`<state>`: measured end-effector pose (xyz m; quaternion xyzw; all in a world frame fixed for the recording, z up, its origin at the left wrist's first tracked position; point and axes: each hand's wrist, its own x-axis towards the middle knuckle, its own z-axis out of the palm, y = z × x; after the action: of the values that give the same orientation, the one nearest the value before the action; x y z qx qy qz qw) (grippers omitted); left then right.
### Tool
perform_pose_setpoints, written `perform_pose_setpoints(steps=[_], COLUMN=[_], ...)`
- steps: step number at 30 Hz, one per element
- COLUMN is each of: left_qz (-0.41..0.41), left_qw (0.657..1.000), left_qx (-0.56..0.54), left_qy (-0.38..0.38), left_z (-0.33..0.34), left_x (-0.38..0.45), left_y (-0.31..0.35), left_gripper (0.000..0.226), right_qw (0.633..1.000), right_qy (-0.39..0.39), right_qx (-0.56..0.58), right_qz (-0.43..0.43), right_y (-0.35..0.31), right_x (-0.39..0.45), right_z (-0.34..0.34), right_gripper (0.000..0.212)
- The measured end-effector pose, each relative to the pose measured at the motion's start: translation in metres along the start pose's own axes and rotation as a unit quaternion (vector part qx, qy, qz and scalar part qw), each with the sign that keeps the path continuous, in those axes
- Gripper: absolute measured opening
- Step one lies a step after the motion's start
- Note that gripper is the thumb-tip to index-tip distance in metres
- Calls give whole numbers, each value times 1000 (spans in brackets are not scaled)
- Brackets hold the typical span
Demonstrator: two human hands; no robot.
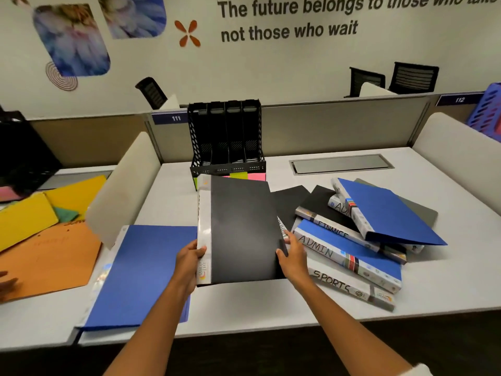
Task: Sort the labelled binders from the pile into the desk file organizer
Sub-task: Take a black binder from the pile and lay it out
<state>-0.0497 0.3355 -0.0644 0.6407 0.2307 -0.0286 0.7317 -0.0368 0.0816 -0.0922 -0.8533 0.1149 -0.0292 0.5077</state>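
I hold a black binder with a white spine above the middle of the desk. My left hand grips its spine edge and my right hand grips its right edge. Behind it, at the desk's back, stands the black mesh file organizer with several slots that look empty and coloured notes along its front. To the right lies the pile of binders, black and blue, with spines reading ADMIN, FINANCE and SPORTS. A blue binder lies flat at the front left.
White dividers flank the desk. Yellow and orange folders cover the neighbouring desk on the left, where another person's hand shows. A metal cable hatch sits at the back right. A blue plastic rack stands far right.
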Motion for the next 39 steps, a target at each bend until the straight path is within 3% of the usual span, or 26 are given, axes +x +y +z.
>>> perform_pose_setpoints(steps=[15, 24, 31, 39], left_qz=[-44, -45, 14, -8], left_qw=[998, 995, 982, 976], left_qx=[22, 88, 187, 214], left_qy=[31, 25, -9, -43], left_z=[-64, -49, -23, -7], left_x=[0, 2, 5, 11], left_y=[-57, -65, -68, -70], left_gripper=[31, 33, 41, 52], right_qw=[994, 993, 988, 985], right_qy=[-87, -79, -62, -77], right_qx=[-31, -53, -123, -145], right_qz=[53, 71, 65, 57], right_y=[18, 33, 43, 48], right_x=[-46, -52, -46, -31], right_z=[60, 57, 40, 20], right_gripper=[64, 59, 62, 64])
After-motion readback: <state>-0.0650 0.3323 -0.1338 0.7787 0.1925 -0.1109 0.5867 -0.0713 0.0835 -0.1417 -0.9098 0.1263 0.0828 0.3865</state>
